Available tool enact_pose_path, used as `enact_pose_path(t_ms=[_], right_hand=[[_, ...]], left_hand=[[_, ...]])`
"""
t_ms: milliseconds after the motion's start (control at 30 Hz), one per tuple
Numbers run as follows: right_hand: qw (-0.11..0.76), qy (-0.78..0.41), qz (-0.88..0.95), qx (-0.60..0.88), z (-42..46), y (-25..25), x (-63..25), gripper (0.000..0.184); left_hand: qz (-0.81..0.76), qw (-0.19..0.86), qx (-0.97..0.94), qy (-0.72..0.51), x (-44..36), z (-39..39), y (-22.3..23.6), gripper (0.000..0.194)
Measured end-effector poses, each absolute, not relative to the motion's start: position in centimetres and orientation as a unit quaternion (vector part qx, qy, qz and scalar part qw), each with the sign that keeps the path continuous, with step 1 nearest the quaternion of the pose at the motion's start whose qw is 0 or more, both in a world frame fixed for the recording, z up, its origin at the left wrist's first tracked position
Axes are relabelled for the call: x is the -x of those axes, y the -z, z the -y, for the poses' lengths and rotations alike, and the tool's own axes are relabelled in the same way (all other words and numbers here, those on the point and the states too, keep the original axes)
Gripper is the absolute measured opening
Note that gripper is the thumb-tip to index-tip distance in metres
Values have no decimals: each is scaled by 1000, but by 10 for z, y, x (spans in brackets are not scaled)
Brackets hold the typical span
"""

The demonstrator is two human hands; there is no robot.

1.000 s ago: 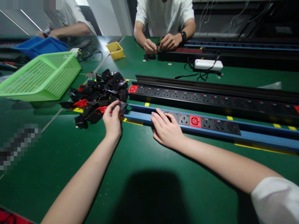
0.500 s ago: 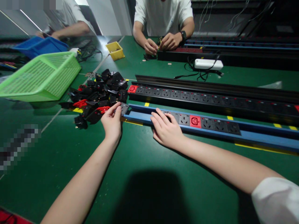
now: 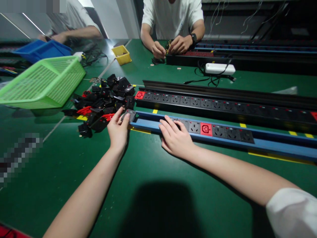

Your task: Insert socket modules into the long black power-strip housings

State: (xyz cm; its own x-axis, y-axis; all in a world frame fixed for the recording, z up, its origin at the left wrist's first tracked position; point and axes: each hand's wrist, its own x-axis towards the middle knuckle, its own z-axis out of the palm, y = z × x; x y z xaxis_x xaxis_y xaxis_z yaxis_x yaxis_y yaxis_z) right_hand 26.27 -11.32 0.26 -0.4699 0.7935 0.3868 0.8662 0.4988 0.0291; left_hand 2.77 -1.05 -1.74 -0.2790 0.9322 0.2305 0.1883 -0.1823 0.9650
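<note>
A blue channel rail [image 3: 279, 147] lies across the table with a row of black socket modules [image 3: 219, 131] and one red socket [image 3: 206, 129] set in it. At its left end, my left hand [image 3: 117, 132] grips a black socket module [image 3: 129, 115] between thumb and fingers, the module sitting in the rail's end. My right hand [image 3: 176, 136] lies flat across the rail, fingers stretched over some modules and hiding part of them. A pile of loose black and red socket modules [image 3: 99, 105] is just beyond my left hand.
Behind the rail runs a black power strip [image 3: 206, 103] filled with sockets. A green basket [image 3: 47, 82], a blue bin [image 3: 47, 49] and a yellow bin [image 3: 122, 54] stand left. Opposite, a co-worker's hands [image 3: 170, 48] handle wires near a white power adapter [image 3: 220, 68].
My left thumb and index finger have moved slightly apart, showing more of the socket module's face. My right hand stays in place on the rail.
</note>
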Motion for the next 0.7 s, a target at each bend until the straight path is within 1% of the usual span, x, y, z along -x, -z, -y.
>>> enact_pose_path(t_ms=[167, 700], right_hand=[[168, 104, 850, 488, 113, -3, -263, 52], [173, 114, 849, 486, 113, -3, -263, 51]], left_hand=[[-585, 312, -504, -554, -25, 9, 19, 48], [-610, 278, -503, -545, -25, 9, 16, 46]])
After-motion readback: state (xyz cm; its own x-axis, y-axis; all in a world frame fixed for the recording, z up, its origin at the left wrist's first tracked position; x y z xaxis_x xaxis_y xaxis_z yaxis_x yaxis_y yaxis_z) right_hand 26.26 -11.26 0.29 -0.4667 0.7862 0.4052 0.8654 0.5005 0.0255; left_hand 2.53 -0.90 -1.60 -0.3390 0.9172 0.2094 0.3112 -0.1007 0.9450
